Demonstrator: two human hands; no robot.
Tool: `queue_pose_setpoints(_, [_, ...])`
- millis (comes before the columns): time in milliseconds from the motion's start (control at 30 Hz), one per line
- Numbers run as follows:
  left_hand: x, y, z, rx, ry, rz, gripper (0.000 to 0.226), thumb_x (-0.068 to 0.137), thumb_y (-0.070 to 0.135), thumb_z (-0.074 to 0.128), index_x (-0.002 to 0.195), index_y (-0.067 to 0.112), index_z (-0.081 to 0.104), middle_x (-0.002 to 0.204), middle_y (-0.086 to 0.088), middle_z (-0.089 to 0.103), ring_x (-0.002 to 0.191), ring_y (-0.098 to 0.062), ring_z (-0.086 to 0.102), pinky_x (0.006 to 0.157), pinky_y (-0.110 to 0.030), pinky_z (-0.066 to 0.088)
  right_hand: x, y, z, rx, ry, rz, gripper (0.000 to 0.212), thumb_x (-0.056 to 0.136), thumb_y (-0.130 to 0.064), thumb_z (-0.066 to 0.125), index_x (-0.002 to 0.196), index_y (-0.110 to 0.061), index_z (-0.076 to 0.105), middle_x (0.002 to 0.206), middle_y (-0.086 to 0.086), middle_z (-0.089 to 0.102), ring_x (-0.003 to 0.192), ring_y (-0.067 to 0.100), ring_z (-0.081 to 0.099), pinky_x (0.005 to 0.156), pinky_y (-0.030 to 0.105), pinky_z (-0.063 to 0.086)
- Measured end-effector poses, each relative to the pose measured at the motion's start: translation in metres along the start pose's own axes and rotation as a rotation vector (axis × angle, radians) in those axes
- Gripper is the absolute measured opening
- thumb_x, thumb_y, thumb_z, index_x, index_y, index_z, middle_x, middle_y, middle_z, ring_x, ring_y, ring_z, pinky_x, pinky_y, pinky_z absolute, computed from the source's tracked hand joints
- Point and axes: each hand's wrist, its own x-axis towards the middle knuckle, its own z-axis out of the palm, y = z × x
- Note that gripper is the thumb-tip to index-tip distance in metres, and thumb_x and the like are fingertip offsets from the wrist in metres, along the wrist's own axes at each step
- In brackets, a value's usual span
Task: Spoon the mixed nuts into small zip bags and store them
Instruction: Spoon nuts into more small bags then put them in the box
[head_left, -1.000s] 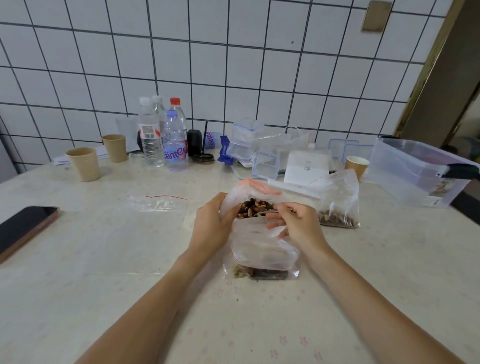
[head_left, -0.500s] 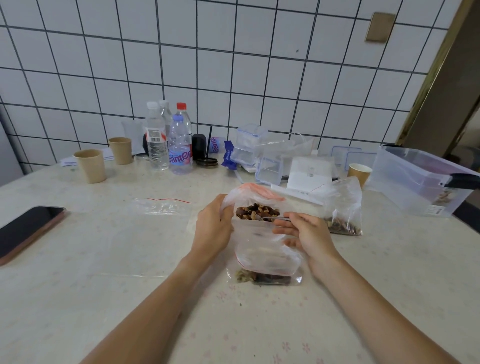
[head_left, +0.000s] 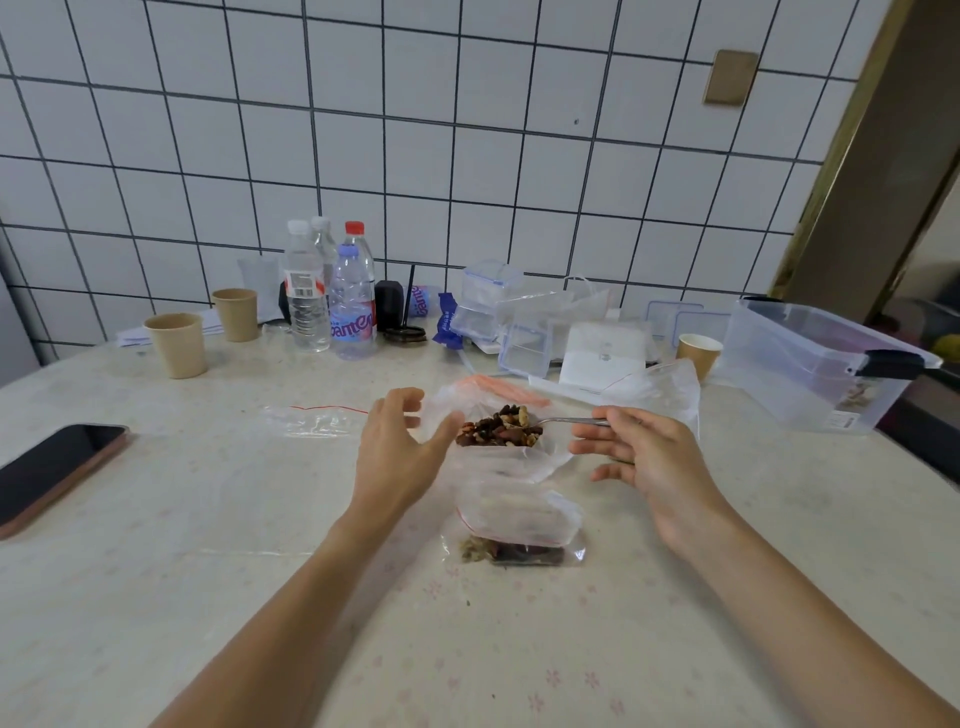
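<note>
Nearest, just below and between the hands: a small zip bag (head_left: 511, 525) lying on the worktop (head_left: 208, 545), part filled, top apparently unsealed. Between the hands: a heaped spoon (head_left: 524, 428) of mixed nuts (head_left: 501, 427), hovering above the open mouth of the big nut bag (head_left: 488, 410). Right hand (head_left: 644, 457) pinching the spoon handle. Left hand (head_left: 397, 449) spread, fingers relaxed, against the big bag's edge but gripping nothing. Left of the left hand: an empty zip bag (head_left: 317, 421), untouched. Beyond the right hand: another bag (head_left: 670, 389), contents hidden, and a clear storage box (head_left: 821, 364). Judged midway: one bag started, tipping, sealing, further filling and storing left.
</note>
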Motion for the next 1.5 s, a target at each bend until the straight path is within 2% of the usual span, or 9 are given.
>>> queue_pose_setpoints(200, [-0.014,0.02,-0.019,0.146,-0.027,0.185,0.019,0.093,0.048,0.069,0.089,0.03,0.063,0.071,0.008,0.061,0.065,-0.008,0.056,0.059,-0.025,0.039,-0.027,-0.007,-0.024,0.025,-0.054,-0.026,0.023,0.107,-0.011,0.049,0.109,0.002,0.068,0.096,0.022,0.078,0.088,0.036,0.077,0.056,0.034,0.056])
queue_pose_setpoints(400, [-0.041,0.023,-0.017,0.279,-0.347,0.127,0.058,0.097,0.065,0.049,0.075,0.016,0.07,0.066,0.001,0.067,0.064,-0.015,0.064,0.068,-0.037,0.053,-0.049,0.002,-0.034,-0.021,-0.088,-0.041,0.025,0.108,-0.01,0.047,0.105,0.005,0.067,0.09,0.023,0.077,0.082,0.035,0.076,0.052,0.031,0.053])
queue_pose_setpoints(500, [-0.043,0.022,-0.015,0.232,-0.386,0.093,0.048,0.098,0.055,0.059,0.067,0.019,0.069,0.059,0.008,0.065,0.055,-0.006,0.061,0.063,-0.03,0.049,-0.054,0.011,-0.032,-0.11,-0.101,-0.093,0.024,0.107,-0.009,0.048,0.103,0.002,0.069,0.086,0.017,0.078,0.081,0.033,0.076,0.052,0.03,0.053])
queue_pose_setpoints(567, [-0.045,0.023,-0.016,0.182,-0.407,0.098,0.03,0.097,0.043,0.066,0.075,0.026,0.075,0.061,0.021,0.066,0.057,-0.001,0.062,0.063,-0.021,0.045,-0.057,0.017,-0.029,-0.178,-0.14,-0.144,0.023,0.107,-0.009,0.049,0.103,-0.002,0.07,0.086,0.012,0.079,0.082,0.03,0.076,0.055,0.031,0.053])
queue_pose_setpoints(800, [-0.055,0.026,-0.023,-0.218,-0.491,0.011,0.018,0.099,0.033,0.068,0.089,0.026,0.081,0.07,0.01,0.066,0.055,-0.006,0.053,0.051,-0.02,0.044,-0.073,0.016,-0.026,-0.673,-0.429,-0.603,0.024,0.106,-0.032,0.051,0.114,-0.026,0.073,0.107,-0.022,0.073,0.102,0.001,0.069,0.083,0.013,0.048])
queue_pose_setpoints(967, [-0.061,0.022,-0.026,-0.302,-0.479,-0.032,0.018,0.1,0.029,0.067,0.095,0.021,0.081,0.08,-0.012,0.065,0.064,-0.011,0.056,0.05,-0.025,0.046,-0.08,0.013,-0.026,-0.943,-0.424,-0.912,0.035,0.108,-0.035,0.042,0.119,-0.018,0.07,0.106,-0.011,0.07,0.095,0.007,0.066,0.083,0.024,0.052])
queue_pose_setpoints(1133, [-0.06,0.018,-0.026,-0.144,-0.391,0.023,0.017,0.098,0.033,0.068,0.088,0.024,0.079,0.069,0.006,0.066,0.051,-0.013,0.062,0.049,-0.016,0.043,-0.073,0.018,-0.03,-0.62,-0.32,-0.622,0.022,0.106,-0.03,0.049,0.109,-0.025,0.07,0.1,-0.015,0.074,0.095,0.006,0.069,0.081,0.017,0.05])
queue_pose_setpoints(1300, [-0.053,0.02,-0.031,-0.038,-0.349,0.062,0.036,0.096,0.054,0.061,0.082,0.025,0.076,0.072,0.0,0.07,0.052,-0.013,0.066,0.059,-0.022,0.052,-0.06,0.015,-0.028,-0.168,-0.134,-0.367,0.022,0.107,-0.014,0.05,0.102,-0.01,0.072,0.086,0.011,0.077,0.082,0.025,0.075,0.067,0.032,0.06])
queue_pose_setpoints(1500, [-0.018,0.01,-0.033,0.097,-0.15,-0.024,0.054,0.094,0.065,0.055,0.081,0.014,0.068,0.072,-0.004,0.069,0.063,-0.015,0.065,0.061,-0.031,0.047,-0.041,0.011,-0.017,0.047,-0.015,-0.133,0.025,0.108,-0.016,0.05,0.102,-0.002,0.069,0.084,0.015,0.078,0.08,0.03,0.077,0.054,0.029,0.059])
